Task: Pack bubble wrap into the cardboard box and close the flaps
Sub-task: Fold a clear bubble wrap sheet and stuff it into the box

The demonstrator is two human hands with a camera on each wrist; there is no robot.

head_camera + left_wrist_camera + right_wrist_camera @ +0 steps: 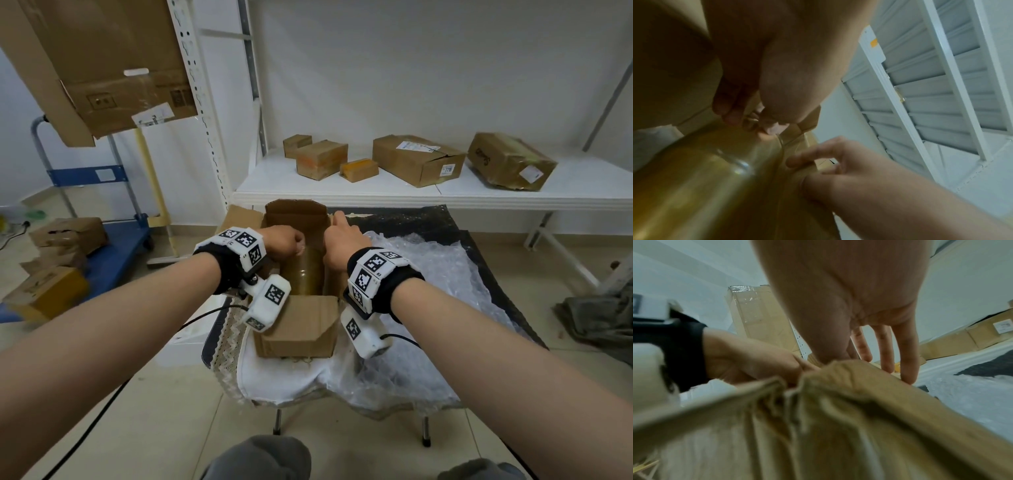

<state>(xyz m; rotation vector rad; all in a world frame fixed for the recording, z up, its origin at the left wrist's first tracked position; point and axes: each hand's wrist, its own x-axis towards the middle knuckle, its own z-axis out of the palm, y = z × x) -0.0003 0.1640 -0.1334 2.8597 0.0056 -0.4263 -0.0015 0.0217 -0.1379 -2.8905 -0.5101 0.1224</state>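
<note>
The open cardboard box (298, 329) stands on a small cloth-covered table, its near flap folded outward and its far flap upright. My left hand (284, 240) is curled over the box's left side. In the left wrist view its fingertips (764, 126) pinch the edge of a glossy taped brown surface (715, 178) inside the box. My right hand (342, 236) holds the crumpled right flap (859, 386), thumb inside and fingers (906, 363) straight down the outside. Bubble wrap (428, 274) lies spread on the table to the right of the box.
A white shelf (342, 195) behind the table carries several closed cartons. A blue trolley (113, 240) with more cartons stands at the left, below a big hanging cardboard sheet (102, 68). White cloth (274, 373) drapes over the table's front edge.
</note>
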